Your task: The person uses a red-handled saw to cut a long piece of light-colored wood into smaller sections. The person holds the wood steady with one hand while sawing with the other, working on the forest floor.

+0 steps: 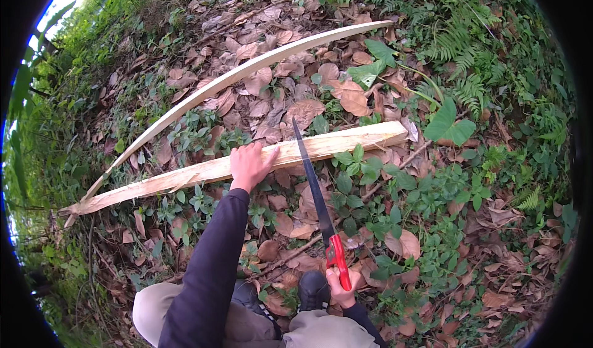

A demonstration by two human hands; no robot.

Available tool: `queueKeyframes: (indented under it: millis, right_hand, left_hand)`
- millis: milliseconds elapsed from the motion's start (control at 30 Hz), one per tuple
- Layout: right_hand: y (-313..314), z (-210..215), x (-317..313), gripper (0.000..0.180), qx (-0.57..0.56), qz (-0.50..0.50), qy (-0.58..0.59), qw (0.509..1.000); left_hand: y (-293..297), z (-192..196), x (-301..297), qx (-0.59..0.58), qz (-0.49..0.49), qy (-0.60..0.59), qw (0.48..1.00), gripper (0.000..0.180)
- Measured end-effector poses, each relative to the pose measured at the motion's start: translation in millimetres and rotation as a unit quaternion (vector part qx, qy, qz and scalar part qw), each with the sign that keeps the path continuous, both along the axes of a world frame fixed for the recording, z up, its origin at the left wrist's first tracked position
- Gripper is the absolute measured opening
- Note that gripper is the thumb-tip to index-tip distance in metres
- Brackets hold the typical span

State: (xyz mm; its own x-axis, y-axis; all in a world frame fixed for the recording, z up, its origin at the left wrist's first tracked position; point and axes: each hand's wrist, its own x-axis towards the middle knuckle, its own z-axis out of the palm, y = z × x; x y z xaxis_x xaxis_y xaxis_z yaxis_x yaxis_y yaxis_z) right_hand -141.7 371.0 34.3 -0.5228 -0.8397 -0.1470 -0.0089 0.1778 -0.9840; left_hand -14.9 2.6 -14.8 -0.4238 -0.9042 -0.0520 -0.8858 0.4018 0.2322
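A long, rough-hewn wooden beam [346, 141] lies across the leafy ground, pale and freshly cut, with a blunt, thicker right end. My left hand [249, 166] grips it near the middle, thumb toward the right and fingers over the far side. In my right hand [341, 288], closed round the red handle, is a handsaw [318, 193]. Its dark, tapering blade points away from me and crosses the beam just right of my left hand. Whether the teeth have cut into the wood I cannot tell.
Beyond the beam lies a slimmer pale wooden strip [241, 71], its left end close to the beam's. Dry brown leaves [306, 110], ferns [460, 54] and low green plants [426, 200] cover the ground. My dark shoes [314, 291] are below the saw handle.
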Motion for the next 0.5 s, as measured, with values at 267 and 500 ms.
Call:
queueKeyframes:
  millis: [267,500]
  right_hand:
    - [-44,-18,7,0.027,-0.018,0.070,0.159,0.985]
    - [-43,18,-44,0.035,0.028,0.026,-0.085,0.996]
  left_hand:
    - [2,0,7,0.017,-0.018,-0.013,1.000,0.069]
    - [-5,9,16,0.016,-0.093,-0.007,0.995,0.094]
